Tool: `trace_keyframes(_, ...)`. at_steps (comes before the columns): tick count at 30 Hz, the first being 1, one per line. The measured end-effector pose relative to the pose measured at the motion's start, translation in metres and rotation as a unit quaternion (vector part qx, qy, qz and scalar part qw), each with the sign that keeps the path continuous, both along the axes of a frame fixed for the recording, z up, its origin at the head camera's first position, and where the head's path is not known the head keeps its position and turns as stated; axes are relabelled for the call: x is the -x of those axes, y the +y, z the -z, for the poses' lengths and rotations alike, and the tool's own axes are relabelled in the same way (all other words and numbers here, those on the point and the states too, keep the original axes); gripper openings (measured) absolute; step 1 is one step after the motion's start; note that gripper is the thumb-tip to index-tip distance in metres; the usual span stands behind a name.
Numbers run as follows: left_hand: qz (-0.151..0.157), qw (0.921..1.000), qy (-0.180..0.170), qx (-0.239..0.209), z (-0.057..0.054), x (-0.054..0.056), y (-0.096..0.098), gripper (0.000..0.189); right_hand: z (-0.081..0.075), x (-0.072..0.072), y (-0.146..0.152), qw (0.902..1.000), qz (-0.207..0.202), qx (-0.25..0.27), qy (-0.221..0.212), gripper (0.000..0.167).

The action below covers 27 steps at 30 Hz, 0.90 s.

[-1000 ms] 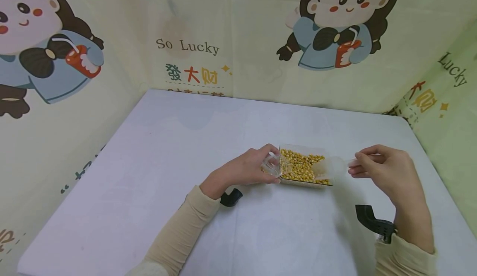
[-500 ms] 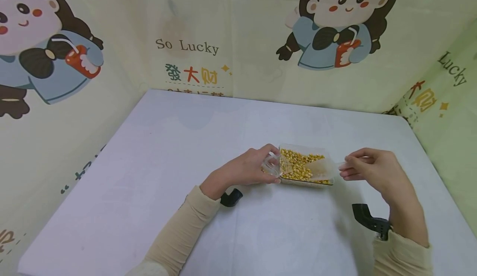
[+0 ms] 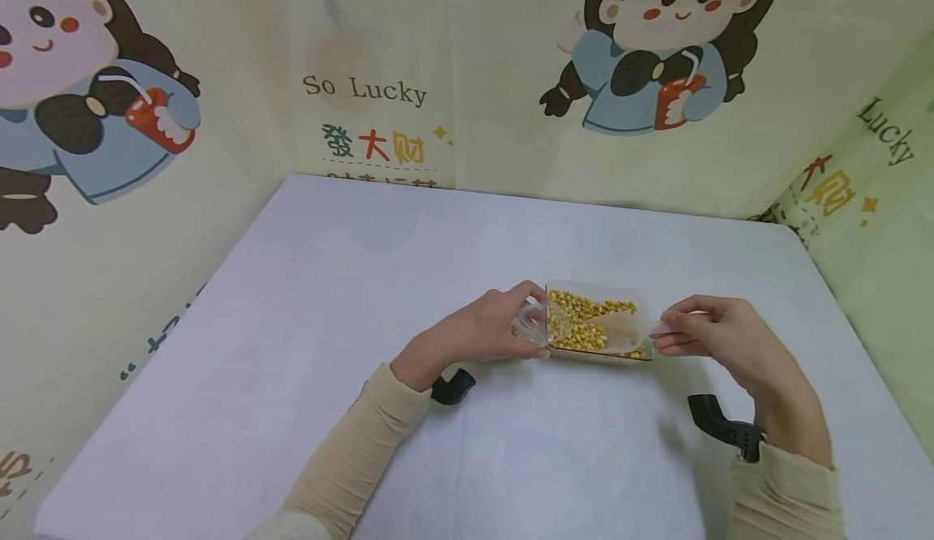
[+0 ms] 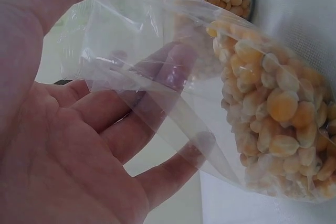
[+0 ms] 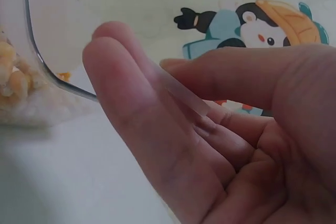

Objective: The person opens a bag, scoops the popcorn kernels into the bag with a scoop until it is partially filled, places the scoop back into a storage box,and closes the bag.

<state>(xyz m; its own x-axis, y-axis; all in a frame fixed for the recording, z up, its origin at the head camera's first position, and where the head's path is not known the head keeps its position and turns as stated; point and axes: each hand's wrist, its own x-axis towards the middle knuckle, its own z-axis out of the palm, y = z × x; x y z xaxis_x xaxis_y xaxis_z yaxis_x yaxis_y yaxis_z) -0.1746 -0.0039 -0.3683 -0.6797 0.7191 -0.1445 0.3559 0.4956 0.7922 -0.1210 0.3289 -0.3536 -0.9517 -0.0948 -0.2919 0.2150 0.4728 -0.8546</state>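
Note:
Corn kernels [image 3: 584, 313] lie in a clear, dark-rimmed box [image 3: 601, 356] on the table, right of middle. My left hand [image 3: 492, 325] spans the box's left end, fingers on the far side and thumb near the front. Clear, wrinkled plastic [image 4: 131, 19] lies within that hand's grasp; more kernels [image 4: 278, 103] show through it, and its exact form is hard to tell. My right hand [image 3: 718, 333] pinches the thin handle [image 5: 178, 93] of a translucent white scoop [image 3: 623, 332] between thumb and fingers. The scoop's broad blade sits inside the box at its right side, over the kernels.
A white-covered table [image 3: 365, 280] spreads around the box. Patterned cloth [image 3: 496, 53] hangs behind it and along both sides. A black wrist mount [image 3: 452, 387] sits under the left wrist, another [image 3: 722, 426] beside the right.
My right hand has moved left with the scoop, bringing its blade further into the box over the kernels. My left hand and the box have stayed in place.

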Motion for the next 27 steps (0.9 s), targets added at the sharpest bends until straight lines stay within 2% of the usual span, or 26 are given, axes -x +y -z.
trace_keyframes(6,-0.003,1.0,-0.009,0.0,-0.001,-0.001,0.001,0.06,0.007,0.003,-0.003,0.9995,-0.014,0.025,-0.009,0.049)
trace_keyframes(13,0.0,1.0,0.001,0.002,-0.001,-0.001,0.001,0.059,0.011,0.006,-0.01,0.9984,-0.012,0.054,-0.011,0.048)
trace_keyframes(22,0.003,0.9999,0.015,0.004,-0.001,-0.002,0.001,0.058,0.014,0.008,-0.013,0.9986,-0.01,0.051,-0.007,0.046)
trace_keyframes(27,0.003,0.9999,0.015,0.004,-0.001,-0.002,0.001,0.058,0.017,0.008,-0.011,0.9973,-0.007,0.072,-0.004,0.048)
